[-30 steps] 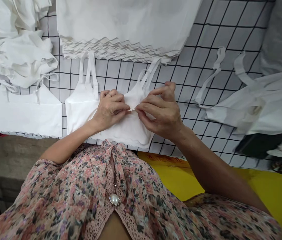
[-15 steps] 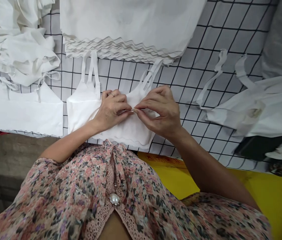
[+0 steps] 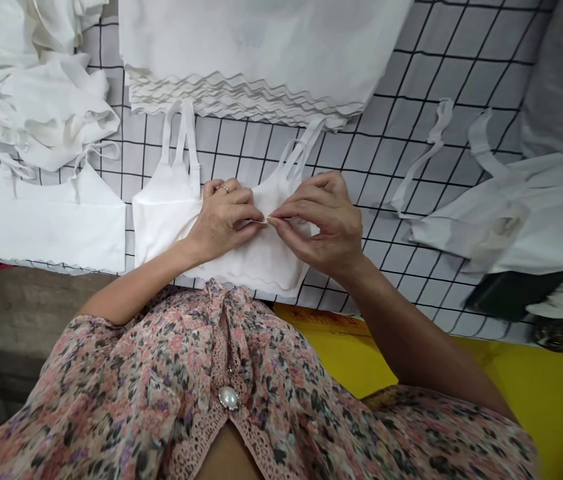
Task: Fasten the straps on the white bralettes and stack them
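Head view: your left hand [image 3: 218, 219] and right hand [image 3: 324, 227] met over a white camisole top [image 3: 164, 223] that lay flat on a grid-lined mat [image 3: 361, 160]. Its straps pointed to 12 o'clock and its long axis ran from 9 to 3 o'clock. The top sat directly beneath both hands, with most of its body showing toward 6 o'clock from your fingers, and neither hand was clearly nearer, since both rested on its front. Your left fingers [image 3: 241, 213] were curled closed on the fabric near the neckline, and a ring [image 3: 219, 189] sat on one of them. Your right fingers [image 3: 286, 212] pinched a thin metal sliver [image 3: 261, 221], too small to tell whether pin or needle, with its tip toward 9 o'clock and your left fingertips. A stack of white cloth [image 3: 246, 47] lay at 12 o'clock, a crumpled white pile [image 3: 26, 100] at 10, a second white top [image 3: 46, 223] at 9, and a white strapped garment [image 3: 506, 227] at 3. A yellow sheet [image 3: 551, 380] showed at 4 o'clock, beside your floral blouse [image 3: 161, 393].
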`<state>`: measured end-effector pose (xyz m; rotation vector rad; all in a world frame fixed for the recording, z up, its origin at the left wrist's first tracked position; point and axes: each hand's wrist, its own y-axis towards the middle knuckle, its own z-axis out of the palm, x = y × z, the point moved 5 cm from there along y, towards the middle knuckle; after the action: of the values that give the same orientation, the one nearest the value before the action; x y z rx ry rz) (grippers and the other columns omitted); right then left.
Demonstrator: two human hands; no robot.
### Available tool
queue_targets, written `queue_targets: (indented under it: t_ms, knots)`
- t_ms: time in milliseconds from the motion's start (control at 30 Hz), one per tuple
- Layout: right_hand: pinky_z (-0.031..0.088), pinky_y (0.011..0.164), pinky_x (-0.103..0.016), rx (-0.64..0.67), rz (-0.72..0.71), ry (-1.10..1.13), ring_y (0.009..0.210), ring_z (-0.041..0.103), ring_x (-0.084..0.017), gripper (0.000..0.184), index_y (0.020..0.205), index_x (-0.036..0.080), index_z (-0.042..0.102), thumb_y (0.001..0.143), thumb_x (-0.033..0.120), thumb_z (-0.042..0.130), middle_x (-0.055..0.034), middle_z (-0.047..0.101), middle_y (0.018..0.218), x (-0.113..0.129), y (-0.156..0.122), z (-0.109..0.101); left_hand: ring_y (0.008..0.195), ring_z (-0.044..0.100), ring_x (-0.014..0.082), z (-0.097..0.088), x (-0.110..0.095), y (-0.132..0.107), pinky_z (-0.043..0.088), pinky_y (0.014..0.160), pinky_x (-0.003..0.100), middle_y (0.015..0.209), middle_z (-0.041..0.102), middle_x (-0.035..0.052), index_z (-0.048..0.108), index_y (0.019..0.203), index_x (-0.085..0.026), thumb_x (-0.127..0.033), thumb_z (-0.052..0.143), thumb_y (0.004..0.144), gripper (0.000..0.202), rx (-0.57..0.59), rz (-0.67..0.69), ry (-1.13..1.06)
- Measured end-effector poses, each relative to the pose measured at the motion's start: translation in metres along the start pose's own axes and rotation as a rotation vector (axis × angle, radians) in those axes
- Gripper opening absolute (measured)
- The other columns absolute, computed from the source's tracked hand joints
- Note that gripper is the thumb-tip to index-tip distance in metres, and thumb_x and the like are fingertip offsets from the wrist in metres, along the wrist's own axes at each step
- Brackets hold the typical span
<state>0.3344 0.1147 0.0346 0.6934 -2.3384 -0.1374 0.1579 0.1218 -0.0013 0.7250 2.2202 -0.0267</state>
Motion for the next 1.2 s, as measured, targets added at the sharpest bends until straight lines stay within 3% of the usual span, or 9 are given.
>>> queue_targets:
  t_ms: [567, 833, 1033, 1200]
  knots:
    - [0.053, 0.089, -0.054, 0.059, 0.091, -0.021, 0.099, 0.066, -0.03, 0.017, 0.088, 0.03, 0.074, 0.102, 0.036, 0.066, -0.0043, 0.073, 0.082, -0.0018, -0.0011, 0.003, 0.096, 0.056, 0.0228, 0.001, -0.0001, 0.0032, 0.033, 0.104, 0.047, 0.083, 0.067, 0.0001, 0.081, 0.09, -0.028, -0.032, 0.072, 0.1, 0.014, 0.091, -0.085, 0.0]
    - [0.053, 0.091, -0.057, 0.069, 0.08, -0.009, 0.097, 0.067, -0.03, 0.014, 0.089, 0.03, 0.074, 0.1, 0.036, 0.068, -0.0038, 0.075, 0.083, -0.0059, -0.0028, 0.0042, 0.094, 0.055, 0.0223, -0.0009, -0.0019, 0.0043, 0.033, 0.105, 0.046, 0.081, 0.065, 0.0, 0.081, 0.09, -0.027, -0.034, 0.071, 0.101, 0.016, 0.101, -0.106, -0.013]
    - [0.054, 0.087, -0.054, -0.007, 0.003, -0.026, 0.093, 0.068, -0.028, 0.016, 0.088, 0.029, 0.074, 0.101, 0.033, 0.066, -0.0028, 0.075, 0.08, -0.0012, -0.0026, 0.0019, 0.096, 0.056, 0.0219, -0.0001, -0.0012, 0.0031, 0.033, 0.106, 0.046, 0.083, 0.065, -0.0002, 0.081, 0.093, -0.027, -0.032, 0.069, 0.102, 0.016, 0.092, -0.079, -0.015]
    - [0.055, 0.087, -0.057, 0.027, 0.012, -0.089, 0.092, 0.069, -0.03, 0.014, 0.085, 0.029, 0.072, 0.099, 0.031, 0.066, -0.0025, 0.075, 0.08, -0.001, -0.0028, 0.0028, 0.098, 0.058, 0.0221, -0.0013, -0.0014, 0.0014, 0.033, 0.106, 0.046, 0.087, 0.067, 0.0003, 0.08, 0.095, -0.028, -0.031, 0.067, 0.103, 0.016, 0.093, -0.076, -0.001]
